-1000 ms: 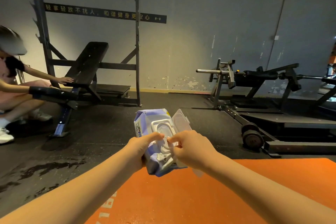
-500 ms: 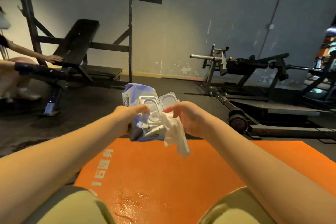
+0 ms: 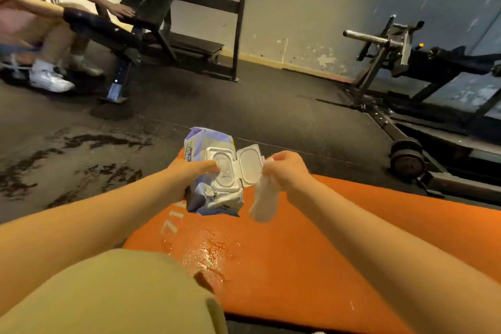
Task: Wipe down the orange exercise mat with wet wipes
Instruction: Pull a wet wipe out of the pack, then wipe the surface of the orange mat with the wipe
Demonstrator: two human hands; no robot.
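so, left hand (image 3: pixel 187 176) is wrapped around the wet wipes pack (image 3: pixel 214 184), thumb pressed near the dispenser opening, fingers hidden behind the pack. pack is purple and white, held up in the air above the near-left part of the mat, its flip lid (image 3: pixel 250 165) swung open to the right. right hand (image 3: pixel 288 169) is closed in a pinch on one white wipe (image 3: pixel 264 202), which hangs down limp from the fingers, just beside the open lid and clear of the pack. both forearms reach out from the bottom of the view.

below the hands lies the orange exercise mat (image 3: pixel 339 238), flat on the dark rubber floor (image 3: pixel 244 106), with white lettering near its left edge and a shiny wet patch (image 3: pixel 208 255) close to the person's knee (image 3: pixel 122 293) in tan fabric. dark wet stains on the floor to the left. further back left, a black weight bench (image 3: pixel 151 22) with another person (image 3: pixel 32 22) crouched beside it, a hand on the pad. back right, a plate-loaded machine (image 3: pixel 406 62) against the grey wall.
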